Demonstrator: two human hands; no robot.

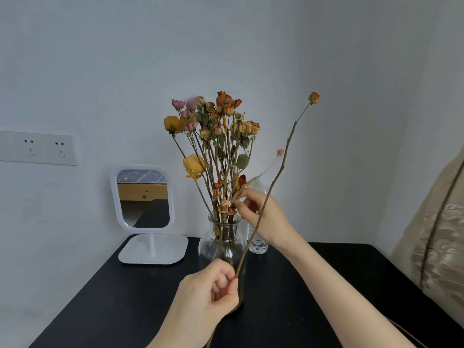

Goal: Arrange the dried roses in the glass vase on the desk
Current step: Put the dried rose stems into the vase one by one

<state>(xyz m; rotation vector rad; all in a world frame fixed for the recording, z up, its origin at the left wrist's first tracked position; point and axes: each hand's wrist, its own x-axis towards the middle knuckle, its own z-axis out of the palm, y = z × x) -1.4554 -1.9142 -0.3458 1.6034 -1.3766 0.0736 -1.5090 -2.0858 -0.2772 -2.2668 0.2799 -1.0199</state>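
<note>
Left hand (213,290) pinches the long dried rose (276,180) low on its stem; right hand (261,213) pinches a sprig (256,177). Light and brittle, I judge: grip stems only.

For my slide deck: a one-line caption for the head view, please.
Left hand pinches a long rose stem; right hand pinches a short sprig above the glass vase.
</note>
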